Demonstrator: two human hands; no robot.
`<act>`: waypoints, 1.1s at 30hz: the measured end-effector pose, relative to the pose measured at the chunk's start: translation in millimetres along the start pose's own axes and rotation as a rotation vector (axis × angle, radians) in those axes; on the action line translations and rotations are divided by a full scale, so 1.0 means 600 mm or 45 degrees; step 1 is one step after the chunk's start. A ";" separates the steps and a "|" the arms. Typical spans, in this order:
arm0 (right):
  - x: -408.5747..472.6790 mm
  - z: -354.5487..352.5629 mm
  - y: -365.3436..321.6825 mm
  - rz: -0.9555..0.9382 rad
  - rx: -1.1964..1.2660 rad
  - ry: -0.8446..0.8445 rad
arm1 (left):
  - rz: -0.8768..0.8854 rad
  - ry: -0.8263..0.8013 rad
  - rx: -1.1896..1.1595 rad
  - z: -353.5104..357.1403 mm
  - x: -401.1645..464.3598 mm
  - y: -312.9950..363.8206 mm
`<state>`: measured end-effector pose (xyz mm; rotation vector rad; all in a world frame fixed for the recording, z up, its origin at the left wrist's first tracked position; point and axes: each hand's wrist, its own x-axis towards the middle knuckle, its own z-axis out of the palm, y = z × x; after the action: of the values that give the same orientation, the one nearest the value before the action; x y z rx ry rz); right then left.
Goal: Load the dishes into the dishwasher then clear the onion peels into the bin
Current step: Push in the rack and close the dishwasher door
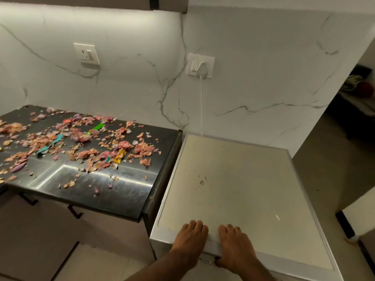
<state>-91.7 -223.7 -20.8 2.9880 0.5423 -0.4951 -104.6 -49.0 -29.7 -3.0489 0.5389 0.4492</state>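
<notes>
head view: dishwasher point(239, 191) fills lower right of the frame, flat pale top, long axis running from the lower edge up toward the wall. black countertop point(97, 185) at left centre carries scattered onion peels point(85, 142). left hand point(189, 238) and right hand point(235, 246) lie side by side over the dishwasher's near top edge, fingers straight on top; right thumb hooks beneath the edge.

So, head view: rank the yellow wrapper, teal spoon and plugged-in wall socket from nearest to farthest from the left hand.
From the left hand:
1. Yellow wrapper, on the black counter's right part.
2. Teal spoon, farther left on the counter.
3. Plugged-in wall socket, up on the marble wall.
</notes>
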 end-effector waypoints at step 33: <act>0.019 -0.069 0.043 -0.024 0.369 -0.268 | -0.079 0.030 -0.217 0.009 -0.054 -0.134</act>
<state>-60.1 -239.2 14.7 3.1415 0.5206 -0.9529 -107.8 37.8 -28.8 -3.2266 0.4261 0.4812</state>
